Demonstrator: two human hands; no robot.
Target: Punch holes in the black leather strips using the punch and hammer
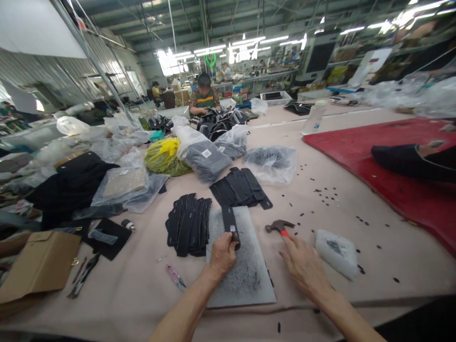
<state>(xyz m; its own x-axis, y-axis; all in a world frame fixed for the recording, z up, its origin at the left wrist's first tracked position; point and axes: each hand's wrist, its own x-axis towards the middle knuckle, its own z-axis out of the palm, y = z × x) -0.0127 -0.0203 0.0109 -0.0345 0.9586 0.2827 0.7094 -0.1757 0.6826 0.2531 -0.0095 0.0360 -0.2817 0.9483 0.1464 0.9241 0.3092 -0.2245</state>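
Observation:
My left hand (223, 254) is closed around a short dark tool, perhaps a punch (235, 236), over the near end of a black strip (228, 217). The strip lies on a pale board (245, 285) speckled with dark marks. To the right of the board, my right hand (306, 268) grips the red handle of a claw hammer (280, 227), whose head is at table level. A fanned pile of black strips (188, 225) lies left of the board, and another pile of black strips (240, 187) lies beyond it.
Pink thread snips (174, 276) lie left of the board. A clear plastic bag (337, 254) and small black scraps are on the right, before a red mat (356, 147) and another person's arm (420, 159). Filled bags (204, 156) and a seated person (204, 97) are farther back.

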